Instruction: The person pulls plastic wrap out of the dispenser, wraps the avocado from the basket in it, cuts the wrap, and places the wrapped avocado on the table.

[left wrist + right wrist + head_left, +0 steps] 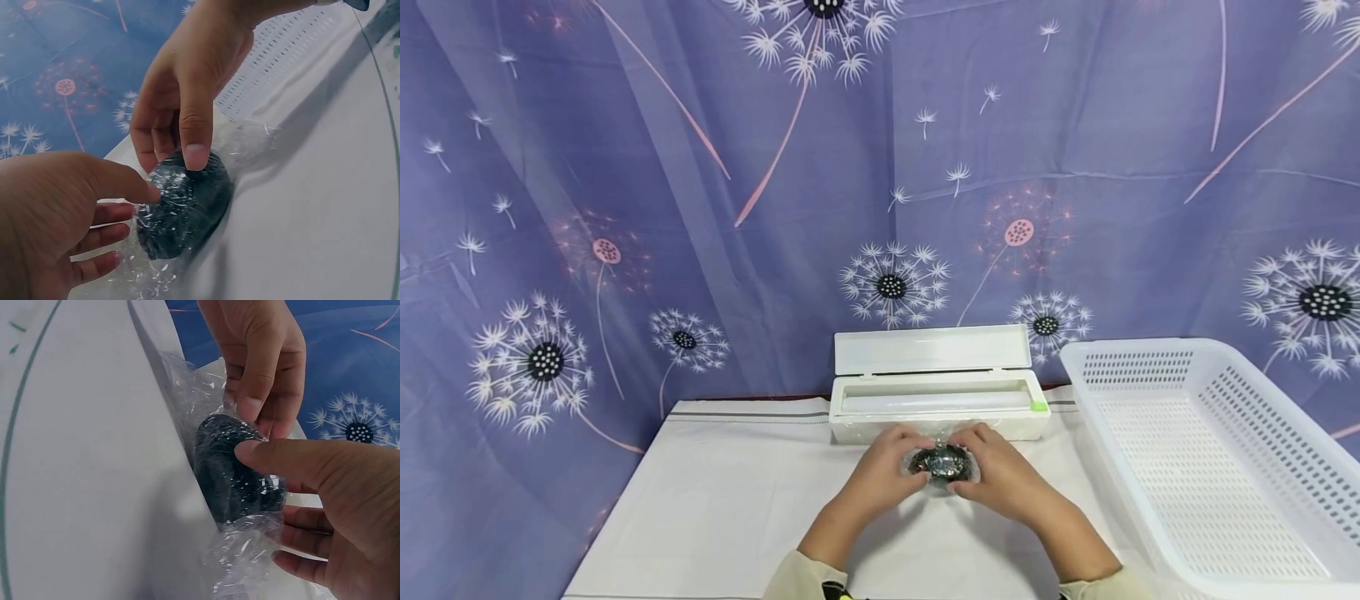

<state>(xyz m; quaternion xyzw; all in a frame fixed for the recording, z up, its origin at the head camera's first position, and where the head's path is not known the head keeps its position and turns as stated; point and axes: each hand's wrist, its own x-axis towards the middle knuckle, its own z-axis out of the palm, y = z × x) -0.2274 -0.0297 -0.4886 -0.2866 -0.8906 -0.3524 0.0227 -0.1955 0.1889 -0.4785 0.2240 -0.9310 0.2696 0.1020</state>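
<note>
A dark, rounded thing (946, 463) wrapped in shiny clear plastic film lies on the white tablecloth between both hands. From its left side my left hand (883, 475) holds it, thumb against the film and fingers behind. My right hand (1000, 471) grips the opposite side, its thumb (195, 140) laid over the top in the left wrist view. Loose crumpled film (240, 556) sticks out at both ends of the bundle. Just behind the hands stands a white film dispenser box (940, 429), its lid raised and a pale roll (936, 402) inside.
A large white perforated plastic basket (1210, 483) stands to the right on the white tablecloth (722, 500). A green tab (1039, 407) sits at the dispenser's right end. Behind the table hangs a blue-purple curtain (775, 292) with a dandelion print.
</note>
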